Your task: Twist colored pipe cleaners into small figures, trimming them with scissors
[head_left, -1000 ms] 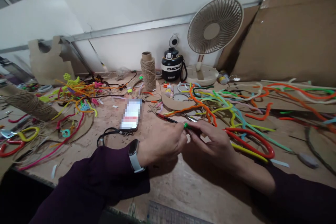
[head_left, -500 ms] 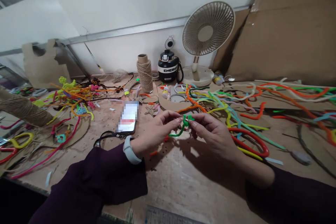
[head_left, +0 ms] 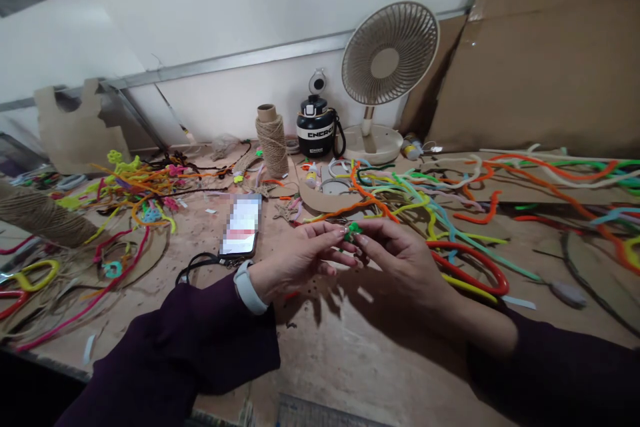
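Observation:
Above the middle of the table, a small green pipe cleaner (head_left: 353,229), bent into a compact looped shape, is pinched between both hands. My left hand (head_left: 313,250) comes in from the left, thumb and index finger closed on its left side, the other fingers loosely spread below. My right hand (head_left: 403,257) grips the right side between thumb and fingertips. Fingers hide part of the green piece. A phone (head_left: 241,227) with a lit, blurred screen lies left of my left hand. Loose coloured pipe cleaners (head_left: 415,193) lie just beyond my right hand.
A cone of twine (head_left: 273,143), a black bottle (head_left: 316,130) and a fan (head_left: 390,60) stand at the back. Scissors with red and yellow handles (head_left: 37,277) lie at the left, near another twine roll (head_left: 47,217). Red-handled scissors (head_left: 480,263) lie at the right.
The long green tail that hung below the fingers no longer shows. My left hand's lower fingers have spread out under the piece. The view has shifted slightly.

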A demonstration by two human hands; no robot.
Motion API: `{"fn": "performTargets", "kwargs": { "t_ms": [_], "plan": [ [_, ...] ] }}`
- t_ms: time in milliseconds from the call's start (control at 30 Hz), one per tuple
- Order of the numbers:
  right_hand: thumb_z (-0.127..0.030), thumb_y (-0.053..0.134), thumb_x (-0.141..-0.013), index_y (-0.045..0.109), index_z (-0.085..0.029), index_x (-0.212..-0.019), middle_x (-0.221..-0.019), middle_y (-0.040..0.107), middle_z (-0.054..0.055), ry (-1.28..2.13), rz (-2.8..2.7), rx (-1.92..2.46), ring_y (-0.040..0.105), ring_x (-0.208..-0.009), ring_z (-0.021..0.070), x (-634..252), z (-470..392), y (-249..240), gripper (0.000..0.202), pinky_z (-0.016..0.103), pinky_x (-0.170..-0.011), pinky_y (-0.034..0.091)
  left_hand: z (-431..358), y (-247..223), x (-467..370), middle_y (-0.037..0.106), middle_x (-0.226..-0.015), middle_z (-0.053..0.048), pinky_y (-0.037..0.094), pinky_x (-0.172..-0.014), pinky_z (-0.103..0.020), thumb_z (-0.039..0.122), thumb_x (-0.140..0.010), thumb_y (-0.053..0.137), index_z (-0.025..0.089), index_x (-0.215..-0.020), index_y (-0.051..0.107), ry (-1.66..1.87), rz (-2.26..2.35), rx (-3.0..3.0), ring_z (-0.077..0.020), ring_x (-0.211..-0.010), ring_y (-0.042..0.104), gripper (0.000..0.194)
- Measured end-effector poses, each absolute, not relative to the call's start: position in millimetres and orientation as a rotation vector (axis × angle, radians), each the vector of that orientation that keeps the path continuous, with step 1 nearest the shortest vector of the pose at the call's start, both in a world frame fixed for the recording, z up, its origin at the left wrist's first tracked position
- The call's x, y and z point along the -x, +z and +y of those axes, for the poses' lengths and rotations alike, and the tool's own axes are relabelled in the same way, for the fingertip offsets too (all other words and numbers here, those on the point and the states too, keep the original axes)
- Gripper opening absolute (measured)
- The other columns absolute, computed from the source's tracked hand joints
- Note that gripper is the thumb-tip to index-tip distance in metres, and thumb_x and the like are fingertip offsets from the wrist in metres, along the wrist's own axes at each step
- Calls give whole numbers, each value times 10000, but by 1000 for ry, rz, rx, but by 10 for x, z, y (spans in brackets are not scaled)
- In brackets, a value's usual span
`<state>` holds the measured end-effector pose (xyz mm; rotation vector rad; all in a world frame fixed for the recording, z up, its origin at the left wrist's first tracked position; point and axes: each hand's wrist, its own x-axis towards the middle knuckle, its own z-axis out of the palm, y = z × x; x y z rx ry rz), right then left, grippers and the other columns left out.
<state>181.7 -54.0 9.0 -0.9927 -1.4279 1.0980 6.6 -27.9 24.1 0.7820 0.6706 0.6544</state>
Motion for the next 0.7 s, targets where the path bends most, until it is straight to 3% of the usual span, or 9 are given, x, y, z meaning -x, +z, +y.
{"fn": "performTargets", "kwargs": {
  "t_ms": [400,700],
  "plan": [
    [-302,595,-881,669,-234,-1086,-954,720,49,853,-1631,958,683,-809,174,-1861,-558,-74,229,291,-704,567,-350,272,-109,670,-701,-16,453,-432,-151,316,-755,724,140,-795,546,725,750,-895,-128,-587,681,254],
    [-239,559,-875,693,-212,-1035,-916,745,59,444,-1841,1009,692,-758,175,-1859,-567,28,210,274,-668,567,-389,293,-163,667,-651,-9,479,-460,-169,330,-733,741,140,-756,517,781,848,-927,-124,-557,672,294]
  ]
}}
